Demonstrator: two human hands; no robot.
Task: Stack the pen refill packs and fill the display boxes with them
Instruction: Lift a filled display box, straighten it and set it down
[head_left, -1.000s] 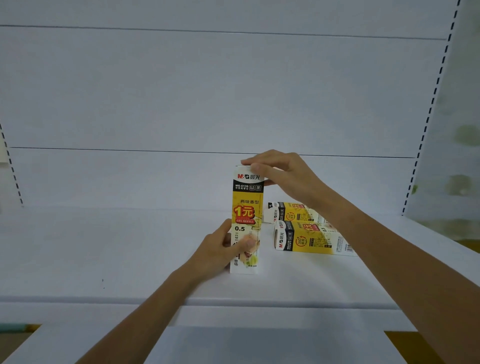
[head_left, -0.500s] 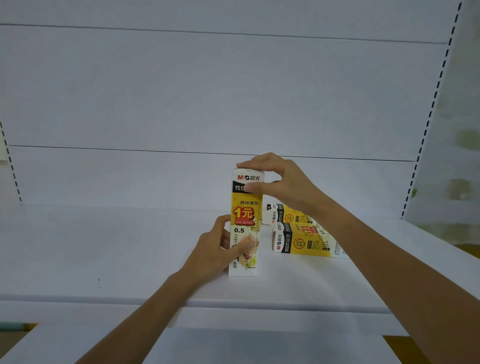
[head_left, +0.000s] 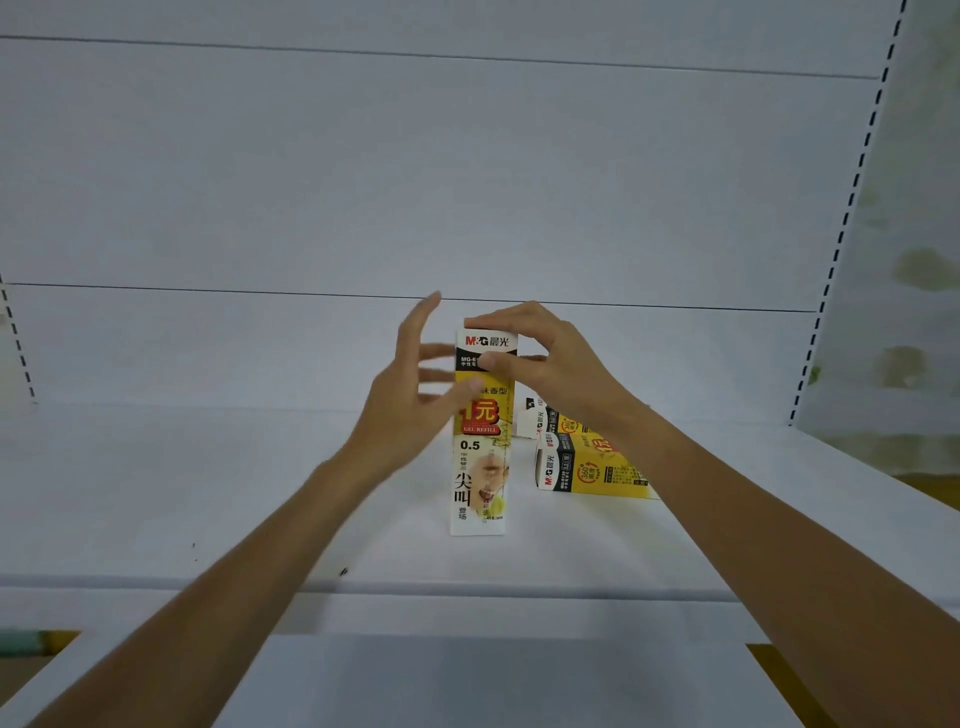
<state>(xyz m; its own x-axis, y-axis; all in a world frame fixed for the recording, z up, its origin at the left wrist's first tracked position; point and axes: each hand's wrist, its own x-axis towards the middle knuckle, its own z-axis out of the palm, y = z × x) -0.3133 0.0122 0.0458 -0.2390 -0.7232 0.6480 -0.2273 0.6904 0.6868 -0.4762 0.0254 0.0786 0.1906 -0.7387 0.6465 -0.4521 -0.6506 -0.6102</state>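
The tall refill box (head_left: 480, 467) stood on end on the shelf (head_left: 208, 493), pinched at its top by the right grip (head_left: 550, 364); the left grip (head_left: 405, 410) was released, fingers spread just beside it. Held only at the top on so narrow a base, the box could have tipped, likely toward the two stacked boxes (head_left: 582, 467) lying near its right, and knocked them askew

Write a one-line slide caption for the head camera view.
Right hand pinches the top of an upright refill box on a white shelf; left hand open beside it; flat boxes lie nearby.
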